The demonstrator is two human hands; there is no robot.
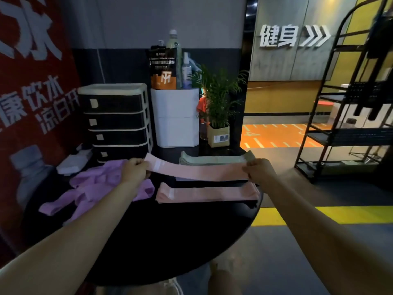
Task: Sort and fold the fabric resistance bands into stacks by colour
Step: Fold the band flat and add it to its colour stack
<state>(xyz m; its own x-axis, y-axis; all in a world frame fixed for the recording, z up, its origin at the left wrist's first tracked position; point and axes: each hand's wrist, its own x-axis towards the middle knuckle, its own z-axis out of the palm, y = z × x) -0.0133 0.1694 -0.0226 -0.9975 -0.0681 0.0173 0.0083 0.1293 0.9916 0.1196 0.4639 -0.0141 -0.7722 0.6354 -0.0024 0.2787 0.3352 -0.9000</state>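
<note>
Now both hands stretch pink band (200,170) flat above black table (170,241): left hand (135,170) pinches its 9 o'clock end, right hand (258,170) its 3 o'clock end. Step: placing. Next move probably: lower it square onto pink stack (207,194) toward 6 o'clock. Purple pile (93,188) unsorted at 9 o'clock.

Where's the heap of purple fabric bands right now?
In the head view, the loose heap of purple fabric bands lies on the left side of the round black table, under the left hand, beside the stack of folded pink bands.
</note>
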